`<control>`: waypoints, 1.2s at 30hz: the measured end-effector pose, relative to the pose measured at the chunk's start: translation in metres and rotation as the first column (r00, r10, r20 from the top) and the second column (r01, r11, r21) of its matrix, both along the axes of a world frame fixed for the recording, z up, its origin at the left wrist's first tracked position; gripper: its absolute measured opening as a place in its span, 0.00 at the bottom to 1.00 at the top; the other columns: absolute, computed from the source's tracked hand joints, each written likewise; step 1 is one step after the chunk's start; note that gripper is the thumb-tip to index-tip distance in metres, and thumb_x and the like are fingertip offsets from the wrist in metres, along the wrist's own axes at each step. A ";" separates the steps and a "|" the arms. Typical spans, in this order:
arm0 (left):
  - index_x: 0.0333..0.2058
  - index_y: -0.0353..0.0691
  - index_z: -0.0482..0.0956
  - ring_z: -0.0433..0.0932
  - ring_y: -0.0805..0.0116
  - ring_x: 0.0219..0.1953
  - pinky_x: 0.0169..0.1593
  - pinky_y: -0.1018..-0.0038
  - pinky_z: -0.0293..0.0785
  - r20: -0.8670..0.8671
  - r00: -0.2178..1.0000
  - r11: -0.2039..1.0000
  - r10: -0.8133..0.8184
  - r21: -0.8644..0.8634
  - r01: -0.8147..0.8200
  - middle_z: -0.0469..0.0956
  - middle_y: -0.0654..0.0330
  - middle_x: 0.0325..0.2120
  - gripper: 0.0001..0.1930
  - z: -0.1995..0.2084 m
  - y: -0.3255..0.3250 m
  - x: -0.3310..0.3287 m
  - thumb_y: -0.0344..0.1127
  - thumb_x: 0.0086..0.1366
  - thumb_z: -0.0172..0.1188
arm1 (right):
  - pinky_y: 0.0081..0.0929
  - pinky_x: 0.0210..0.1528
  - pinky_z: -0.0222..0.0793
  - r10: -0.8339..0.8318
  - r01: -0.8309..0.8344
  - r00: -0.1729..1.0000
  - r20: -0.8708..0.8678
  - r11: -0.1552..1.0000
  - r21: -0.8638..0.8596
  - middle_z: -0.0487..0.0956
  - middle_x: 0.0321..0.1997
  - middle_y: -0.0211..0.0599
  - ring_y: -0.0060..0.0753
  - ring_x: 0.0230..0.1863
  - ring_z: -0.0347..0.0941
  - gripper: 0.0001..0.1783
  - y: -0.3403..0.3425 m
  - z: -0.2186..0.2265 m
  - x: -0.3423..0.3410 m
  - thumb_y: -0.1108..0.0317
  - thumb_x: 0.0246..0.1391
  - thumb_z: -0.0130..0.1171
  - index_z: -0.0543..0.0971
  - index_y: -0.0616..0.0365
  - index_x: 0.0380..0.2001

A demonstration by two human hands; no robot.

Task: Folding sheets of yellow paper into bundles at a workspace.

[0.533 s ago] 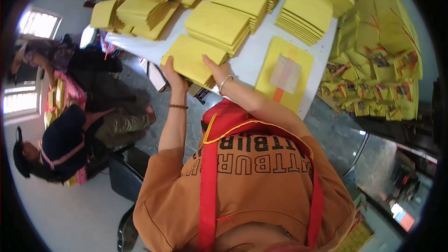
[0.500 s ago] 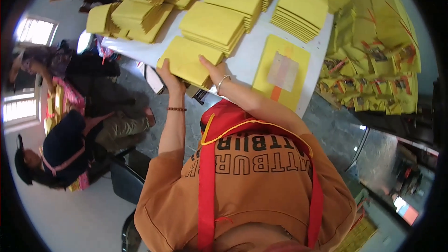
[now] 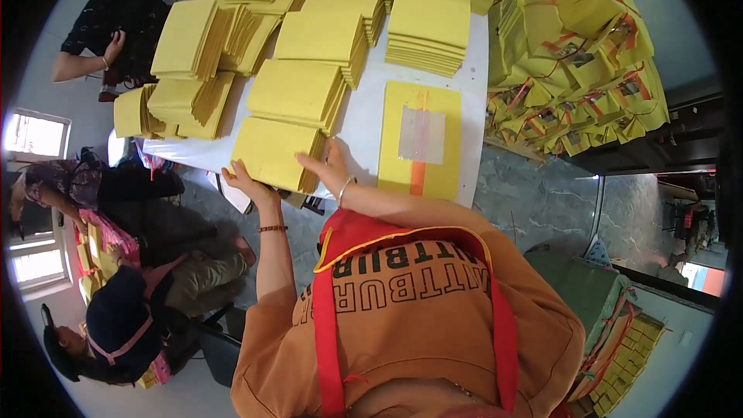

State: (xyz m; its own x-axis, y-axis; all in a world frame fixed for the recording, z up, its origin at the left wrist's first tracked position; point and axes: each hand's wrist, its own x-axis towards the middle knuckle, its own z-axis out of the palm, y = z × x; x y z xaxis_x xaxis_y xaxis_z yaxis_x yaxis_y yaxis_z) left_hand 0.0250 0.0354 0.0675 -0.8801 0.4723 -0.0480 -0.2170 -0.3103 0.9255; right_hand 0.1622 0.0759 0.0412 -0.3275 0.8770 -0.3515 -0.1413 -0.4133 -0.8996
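At the near edge of the white table lies a stack of yellow paper packets (image 3: 271, 152), just in front of another yellow stack (image 3: 294, 89). My left hand (image 3: 255, 187) cups its near left corner, with the fingers partly hidden below the edge. On the other side, my right hand (image 3: 334, 170) clasps the stack, thumb on the top face and fingers along the right side. Between them the hands hold it level. Right of my right hand rests a flat yellow package (image 3: 443, 143) with an orange strip and a pale label.
More yellow stacks (image 3: 429, 19) fill the table's (image 3: 360, 128) far part. Tied yellow bundles (image 3: 573, 77) are piled to the right. At left, a person (image 3: 116, 317) sits in dark clothes, another (image 3: 73, 186) leans over, and a third (image 3: 116, 23) is at the far left.
The view has shifted, showing more of the table's left and far side. The stack in my hands now sits closely in line with the row behind it; my left fingers have loosened slightly.
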 end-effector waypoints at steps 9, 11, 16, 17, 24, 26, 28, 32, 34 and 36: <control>0.62 0.38 0.39 0.63 0.61 0.53 0.55 0.66 0.62 -0.017 0.996 0.996 0.087 0.032 -0.086 0.55 0.53 0.54 0.35 -0.002 0.003 0.001 0.47 0.66 0.48 | 0.52 0.61 0.35 -0.057 -0.536 0.803 0.594 0.366 0.761 0.53 0.63 0.44 0.48 0.65 0.43 0.41 -0.020 0.075 0.030 0.53 0.38 0.63 0.62 0.49 0.57; 0.62 0.38 0.39 0.62 0.61 0.53 0.55 0.66 0.61 -0.012 0.994 0.995 0.104 0.006 -0.104 0.55 0.53 0.54 0.36 -0.004 0.002 0.001 0.48 0.66 0.47 | 0.53 0.59 0.38 -0.026 -0.649 0.743 0.669 0.220 0.728 0.56 0.62 0.41 0.45 0.66 0.43 0.36 -0.018 0.064 0.027 0.55 0.39 0.62 0.66 0.47 0.55; 0.62 0.37 0.39 0.60 0.60 0.55 0.57 0.67 0.58 -0.025 0.996 0.994 0.089 -0.054 -0.090 0.52 0.50 0.57 0.37 -0.009 0.000 0.001 0.49 0.66 0.47 | 0.51 0.56 0.45 0.085 -0.751 0.642 0.762 0.270 0.602 0.59 0.61 0.37 0.40 0.65 0.45 0.32 -0.017 0.048 0.025 0.56 0.39 0.62 0.69 0.45 0.52; 0.62 0.37 0.38 0.59 0.59 0.56 0.58 0.66 0.57 -0.030 0.996 0.997 0.081 -0.017 -0.081 0.52 0.50 0.57 0.37 -0.007 0.000 0.000 0.48 0.66 0.48 | 0.55 0.57 0.43 0.104 -0.722 0.675 0.730 0.296 0.625 0.60 0.59 0.37 0.41 0.66 0.45 0.31 -0.015 0.048 0.022 0.56 0.39 0.62 0.69 0.44 0.51; 0.62 0.36 0.36 0.60 0.59 0.56 0.57 0.64 0.62 -0.040 0.999 0.999 0.035 -0.026 -0.036 0.51 0.49 0.57 0.39 0.008 -0.010 -0.006 0.42 0.63 0.54 | 0.37 0.57 0.57 0.244 -0.463 0.886 0.393 0.481 0.745 0.68 0.55 0.39 0.45 0.56 0.61 0.27 0.014 0.064 0.041 0.55 0.42 0.63 0.73 0.50 0.47; 0.61 0.34 0.39 0.62 0.60 0.54 0.56 0.66 0.61 -0.102 0.993 0.994 0.064 -0.079 -0.073 0.53 0.49 0.56 0.39 -0.012 -0.018 -0.020 0.42 0.63 0.55 | 0.32 0.56 0.60 0.252 -0.379 0.922 0.295 0.744 0.550 0.72 0.49 0.38 0.35 0.52 0.67 0.23 0.014 0.095 0.076 0.60 0.45 0.63 0.74 0.53 0.46; 0.61 0.32 0.42 0.59 0.58 0.57 0.59 0.66 0.57 -0.148 0.989 0.997 0.027 -0.071 -0.038 0.52 0.47 0.57 0.38 -0.002 -0.012 -0.012 0.44 0.63 0.54 | 0.29 0.48 0.66 0.133 -0.210 0.971 0.198 0.871 0.444 0.73 0.48 0.33 0.28 0.50 0.68 0.20 0.033 0.062 0.116 0.62 0.48 0.62 0.74 0.56 0.45; 0.60 0.32 0.47 0.48 0.56 0.62 0.63 0.64 0.44 -0.207 0.957 0.955 0.203 -0.173 -0.240 0.50 0.44 0.59 0.35 0.008 -0.023 -0.002 0.48 0.64 0.50 | 0.19 0.42 0.67 -0.081 0.076 0.997 0.012 0.964 0.256 0.75 0.39 0.29 0.22 0.39 0.71 0.13 0.049 0.062 0.188 0.69 0.53 0.57 0.73 0.59 0.43; 0.59 0.31 0.50 0.54 0.59 0.59 0.59 0.68 0.54 -0.556 0.795 0.894 0.242 -0.190 -0.405 0.51 0.47 0.58 0.33 0.038 -0.031 0.018 0.42 0.63 0.54 | 0.18 0.42 0.67 -0.163 0.160 0.987 0.004 0.972 0.174 0.75 0.37 0.28 0.22 0.37 0.71 0.13 0.046 0.067 0.211 0.69 0.54 0.56 0.73 0.60 0.42; 0.56 0.32 0.58 0.59 0.61 0.57 0.57 0.69 0.58 -0.821 0.550 0.881 0.157 -0.135 -0.453 0.59 0.48 0.55 0.27 0.069 -0.024 0.043 0.38 0.62 0.55 | 0.18 0.42 0.67 -0.316 0.303 0.948 0.041 0.935 0.185 0.75 0.39 0.28 0.21 0.37 0.70 0.13 0.044 0.062 0.239 0.68 0.54 0.56 0.73 0.59 0.43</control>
